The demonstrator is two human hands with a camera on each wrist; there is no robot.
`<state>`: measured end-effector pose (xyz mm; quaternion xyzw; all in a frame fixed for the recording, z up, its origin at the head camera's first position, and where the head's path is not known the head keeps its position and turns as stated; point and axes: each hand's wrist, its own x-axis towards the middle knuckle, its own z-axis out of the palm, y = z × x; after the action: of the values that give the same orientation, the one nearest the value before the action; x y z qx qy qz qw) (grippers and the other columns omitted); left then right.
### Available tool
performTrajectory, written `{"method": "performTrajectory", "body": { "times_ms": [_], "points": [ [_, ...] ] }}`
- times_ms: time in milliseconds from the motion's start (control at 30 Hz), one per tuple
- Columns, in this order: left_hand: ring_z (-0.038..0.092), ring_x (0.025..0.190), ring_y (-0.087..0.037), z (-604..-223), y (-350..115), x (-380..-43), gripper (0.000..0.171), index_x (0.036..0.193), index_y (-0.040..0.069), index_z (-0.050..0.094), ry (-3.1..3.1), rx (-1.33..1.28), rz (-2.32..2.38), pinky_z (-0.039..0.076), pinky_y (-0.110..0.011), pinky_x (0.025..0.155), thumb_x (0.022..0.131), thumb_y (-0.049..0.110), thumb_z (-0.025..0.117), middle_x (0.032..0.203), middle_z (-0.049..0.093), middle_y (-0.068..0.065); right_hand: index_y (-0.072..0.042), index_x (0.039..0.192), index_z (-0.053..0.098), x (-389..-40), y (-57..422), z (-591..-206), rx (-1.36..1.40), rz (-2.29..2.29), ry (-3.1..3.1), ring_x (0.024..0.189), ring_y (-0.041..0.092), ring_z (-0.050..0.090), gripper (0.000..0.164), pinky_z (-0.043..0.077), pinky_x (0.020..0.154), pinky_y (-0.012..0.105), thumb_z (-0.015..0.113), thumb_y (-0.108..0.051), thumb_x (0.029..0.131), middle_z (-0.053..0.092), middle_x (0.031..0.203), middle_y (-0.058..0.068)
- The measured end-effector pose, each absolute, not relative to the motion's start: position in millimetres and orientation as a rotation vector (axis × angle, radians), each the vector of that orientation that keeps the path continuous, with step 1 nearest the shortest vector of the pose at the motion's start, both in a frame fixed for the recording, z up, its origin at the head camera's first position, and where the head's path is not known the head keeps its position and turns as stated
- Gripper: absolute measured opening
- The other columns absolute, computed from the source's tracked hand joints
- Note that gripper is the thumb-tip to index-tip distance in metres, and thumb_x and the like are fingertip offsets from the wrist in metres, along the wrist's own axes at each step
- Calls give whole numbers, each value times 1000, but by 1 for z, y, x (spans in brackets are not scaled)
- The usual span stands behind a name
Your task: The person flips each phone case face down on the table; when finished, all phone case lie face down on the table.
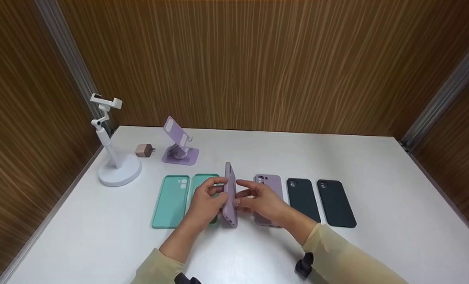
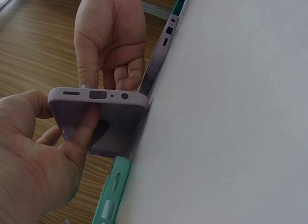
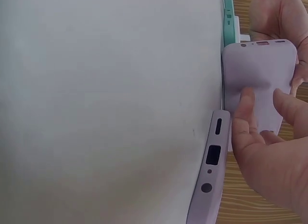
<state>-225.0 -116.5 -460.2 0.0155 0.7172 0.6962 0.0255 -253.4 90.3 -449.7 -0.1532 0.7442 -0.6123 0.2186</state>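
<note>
A light purple phone case stands on its long side in the middle of the white table, its open inner face turned left. My left hand holds it, the thumb against the inside and the fingers at the upper edge. On the other side my right hand has its loosely bent fingers and thumb at the smooth back of the case; in the right wrist view its fingertips are right at that surface. Another purple phone case lies back up, partly hidden under my right hand.
Two mint green cases lie on the left, the nearer one partly covered by my left hand. Two dark cases lie on the right. Farther back stand a white phone stand, a small charger plug and a purple folding stand.
</note>
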Motion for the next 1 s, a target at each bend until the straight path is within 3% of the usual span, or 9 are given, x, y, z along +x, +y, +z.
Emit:
{"method": "performTrajectory", "body": {
  "times_ms": [433, 667, 1000],
  "points": [
    [70, 108, -28, -456, -117, -222, 57, 150, 15, 57, 2135, -3, 2275, 62, -36, 79, 94, 4, 60, 135, 70, -15, -6, 161, 44, -250, 88, -447, -441, -1605, 2288, 109, 26, 70, 75, 61, 82, 42, 81, -19, 96, 67, 132, 16],
    [71, 109, -29, -456, -118, -223, 63, 157, 16, 51, 2092, 24, 2328, 61, -36, 81, 96, 1, 56, 134, 71, -15, -10, 163, 42, -251, 90, -448, -351, -1619, 2293, 105, 26, 66, 83, 59, 85, 39, 84, -24, 94, 66, 132, 17],
    [70, 108, -23, -458, -121, -225, 59, 154, 5, 55, 2240, 71, 2231, 60, -30, 84, 95, 2, 57, 135, 70, -16, -9, 162, 43, -252, 96, -447, -244, -1706, 2270, 117, 29, 64, 80, 57, 98, 43, 84, -15, 93, 65, 132, 16]
  ]
}}
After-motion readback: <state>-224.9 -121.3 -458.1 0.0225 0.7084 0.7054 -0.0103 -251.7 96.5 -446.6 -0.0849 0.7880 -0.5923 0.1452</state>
